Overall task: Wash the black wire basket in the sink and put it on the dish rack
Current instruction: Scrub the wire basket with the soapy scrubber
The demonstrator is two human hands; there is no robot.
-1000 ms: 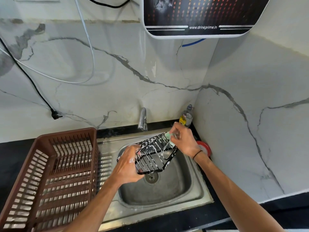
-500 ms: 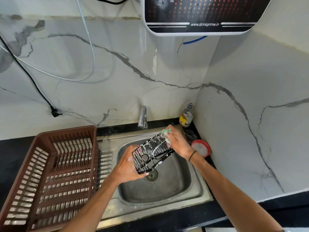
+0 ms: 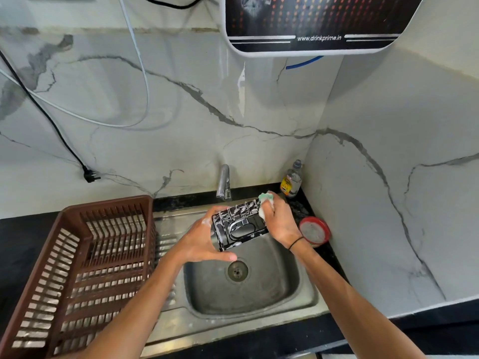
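Basket: we see the black wire basket (image 3: 239,225) held tilted over the sink (image 3: 259,301), above the drain (image 3: 237,271), streaked with suds.
Left hand: our left hand (image 3: 204,239) grips the basket's left end, fingers over the top, thumb underneath.
Right hand: our right hand (image 3: 278,218) pinches a green and white sponge (image 3: 265,204) against the basket's far right corner.
Dish rack: the brown plastic rack (image 3: 77,268) sits on the counter just left of the sink, apart from the basket.
Surroundings: tap (image 3: 224,182) behind the basket; bottle (image 3: 291,180) in the corner; red round tub (image 3: 315,231) just beside the right wrist.
In the way: our hands hide both ends of the basket.
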